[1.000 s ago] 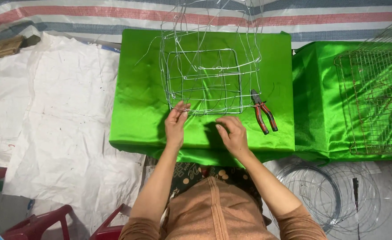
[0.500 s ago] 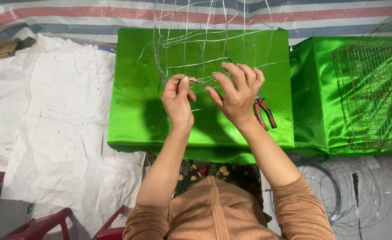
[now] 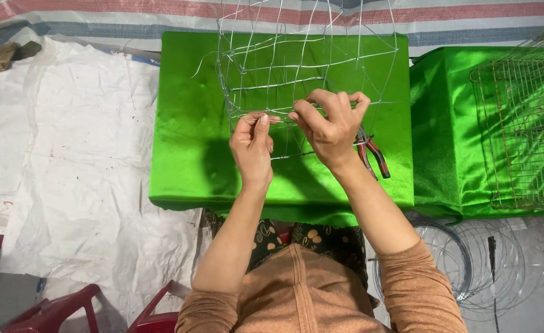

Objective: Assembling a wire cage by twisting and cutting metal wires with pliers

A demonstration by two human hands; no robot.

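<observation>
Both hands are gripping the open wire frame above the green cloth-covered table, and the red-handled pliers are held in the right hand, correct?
Not quite. In the head view the red-handled pliers lie on the green cloth-covered table, beside the right hand. Both it and the left hand do grip the open wire frame.

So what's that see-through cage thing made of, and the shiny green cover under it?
The cage frame looks like thin bare metal wire: silvery, glinting, bent into open squares. The green cover looks like satin-type cloth: glossy, with soft folds and bright highlights. The exact fibre can't be told.

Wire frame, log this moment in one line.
left hand: pinches wire frame | right hand: grips frame | pliers: on green cloth
</observation>
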